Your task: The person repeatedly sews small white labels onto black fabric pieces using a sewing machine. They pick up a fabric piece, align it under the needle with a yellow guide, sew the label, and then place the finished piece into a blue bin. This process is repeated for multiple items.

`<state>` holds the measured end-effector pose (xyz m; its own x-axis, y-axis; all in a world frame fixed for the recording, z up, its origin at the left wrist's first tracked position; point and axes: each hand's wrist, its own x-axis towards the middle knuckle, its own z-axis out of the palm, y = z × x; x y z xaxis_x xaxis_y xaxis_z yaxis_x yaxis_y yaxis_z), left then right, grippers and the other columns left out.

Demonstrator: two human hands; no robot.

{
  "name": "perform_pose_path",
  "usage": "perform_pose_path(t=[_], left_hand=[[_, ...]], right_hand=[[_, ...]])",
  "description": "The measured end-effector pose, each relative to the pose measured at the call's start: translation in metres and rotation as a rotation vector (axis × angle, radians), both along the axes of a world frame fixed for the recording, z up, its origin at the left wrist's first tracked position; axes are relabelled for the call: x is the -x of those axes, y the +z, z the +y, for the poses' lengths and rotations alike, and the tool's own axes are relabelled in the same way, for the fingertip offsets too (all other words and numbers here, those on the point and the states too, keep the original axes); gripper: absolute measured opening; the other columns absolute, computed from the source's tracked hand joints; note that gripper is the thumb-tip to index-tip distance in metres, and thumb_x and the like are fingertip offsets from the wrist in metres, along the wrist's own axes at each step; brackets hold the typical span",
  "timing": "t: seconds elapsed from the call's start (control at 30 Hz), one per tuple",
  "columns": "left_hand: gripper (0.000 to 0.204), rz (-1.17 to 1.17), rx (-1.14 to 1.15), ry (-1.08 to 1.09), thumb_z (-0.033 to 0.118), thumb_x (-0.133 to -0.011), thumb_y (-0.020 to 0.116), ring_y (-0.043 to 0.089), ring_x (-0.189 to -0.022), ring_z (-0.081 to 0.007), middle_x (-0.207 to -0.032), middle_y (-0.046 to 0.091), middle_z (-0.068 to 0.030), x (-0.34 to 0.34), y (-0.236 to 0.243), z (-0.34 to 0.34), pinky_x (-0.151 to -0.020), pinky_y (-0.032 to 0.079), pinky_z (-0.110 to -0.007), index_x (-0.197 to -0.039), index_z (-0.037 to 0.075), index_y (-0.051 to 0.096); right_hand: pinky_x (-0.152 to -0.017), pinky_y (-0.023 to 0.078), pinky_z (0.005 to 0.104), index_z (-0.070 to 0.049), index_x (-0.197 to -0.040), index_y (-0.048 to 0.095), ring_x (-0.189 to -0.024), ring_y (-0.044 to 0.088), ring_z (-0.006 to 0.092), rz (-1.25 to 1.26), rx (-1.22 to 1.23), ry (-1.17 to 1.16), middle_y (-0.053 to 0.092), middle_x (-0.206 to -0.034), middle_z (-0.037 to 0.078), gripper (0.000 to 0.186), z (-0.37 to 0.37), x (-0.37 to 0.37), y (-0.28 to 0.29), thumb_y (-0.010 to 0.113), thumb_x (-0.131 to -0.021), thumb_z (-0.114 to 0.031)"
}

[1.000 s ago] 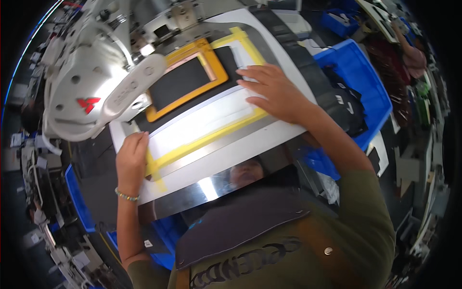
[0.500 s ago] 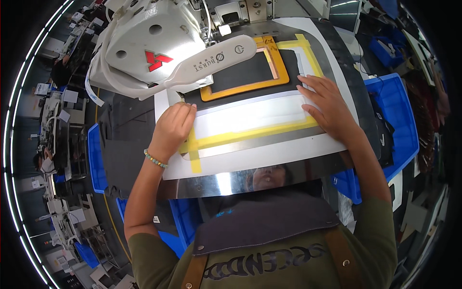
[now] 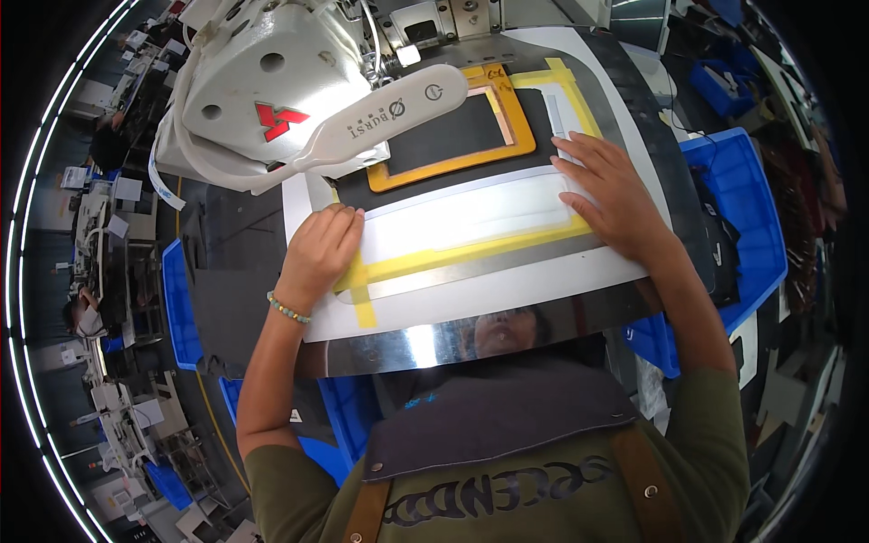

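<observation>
Flat on the work, both hands press down with nothing clasped. Left hand [image 3: 319,253]: palm down, fingers together and extended away from the body, fingertips lying on the left end of the long white fabric strip [image 3: 466,217]; the heel of the hand sits over the yellow-taped corner of the clear plastic template [image 3: 471,262]. Wrist straight, a beaded bracelet [image 3: 288,309] around it; forearm bare, coming up from the lower left.

Right hand [image 3: 614,195]: palm down, fingers spread and slightly fanned, covering the right end of the same white strip and the template edge beside it. Forearm runs down and to the right into an olive sleeve [image 3: 715,425]. Neither hand grips; both are open and laid flat, holding the strip and template by pressure only.

White strip lies lengthwise across the template, between the two hands, bordered below by yellow tape. Template rests on the white machine bed [image 3: 507,303], whose near edge is a polished metal band [image 3: 434,344].

Beyond the strip: an orange rectangular frame around dark fabric [image 3: 448,136], just beside the template's far side. Above it hangs the white sewing machine head [image 3: 262,100], well over the left half of the bed.

Blue plastic bin [image 3: 747,226] stands to the right of the bed; another blue bin [image 3: 181,299] to the left.
</observation>
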<state>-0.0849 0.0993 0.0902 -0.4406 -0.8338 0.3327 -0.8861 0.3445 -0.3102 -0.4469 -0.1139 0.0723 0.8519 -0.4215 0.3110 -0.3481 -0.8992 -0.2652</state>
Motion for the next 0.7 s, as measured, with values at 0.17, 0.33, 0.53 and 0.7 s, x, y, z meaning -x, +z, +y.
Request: perform_pose_path(t=[0.17, 0.33, 0.53, 0.7], left_hand=[[0.03, 0.131, -0.041, 0.119, 0.002, -0.081, 0.07, 0.066, -0.11, -0.0287, -0.117, 0.068, -0.0136, 0.005, 0.002, -0.001, -0.088, 0.055, -0.037, -0.111, -0.002, 0.068], [0.036, 0.187, -0.109, 0.187, 0.002, -0.085, 0.065, 0.061, -0.123, -0.0321, -0.132, 0.066, -0.0146, 0.001, -0.006, 0.006, -0.099, 0.051, -0.04, -0.121, -0.001, 0.068], [0.044, 0.326, -0.221, 0.316, 0.016, -0.094, 0.065, 0.049, -0.139, -0.0352, -0.147, 0.057, -0.0148, 0.015, -0.004, 0.013, -0.112, 0.04, -0.045, -0.135, -0.002, 0.062], [0.042, 0.394, -0.209, 0.357, 0.014, -0.095, 0.064, 0.048, -0.14, -0.0344, -0.149, 0.057, -0.0122, 0.018, -0.009, 0.019, -0.115, 0.038, -0.044, -0.134, -0.001, 0.063]], right_hand=[[-0.12, 0.03, 0.0471, 0.001, -0.132, 0.062, -0.145, 0.04, 0.0323, -0.029, 0.005, 0.022, 0.052, -0.151, 0.012, 0.043, 0.0, 0.001, 0.001, 0.065, -0.097, -0.025], [-0.122, 0.026, 0.0511, -0.002, -0.139, 0.059, -0.15, 0.033, 0.0301, 0.074, 0.087, 0.059, 0.048, -0.156, 0.01, 0.051, 0.0, 0.001, 0.0, 0.059, -0.102, -0.037], [-0.122, 0.025, 0.0514, -0.003, -0.135, 0.063, -0.149, 0.035, 0.0298, 0.061, 0.102, 0.023, 0.053, -0.152, 0.01, 0.05, -0.001, 0.0, -0.001, 0.057, -0.103, -0.04], [-0.12, 0.028, 0.0486, -0.003, -0.135, 0.063, -0.148, 0.037, 0.0301, -0.016, 0.028, 0.025, 0.054, -0.151, 0.01, 0.049, -0.003, 0.006, -0.008, 0.059, -0.101, -0.038]])
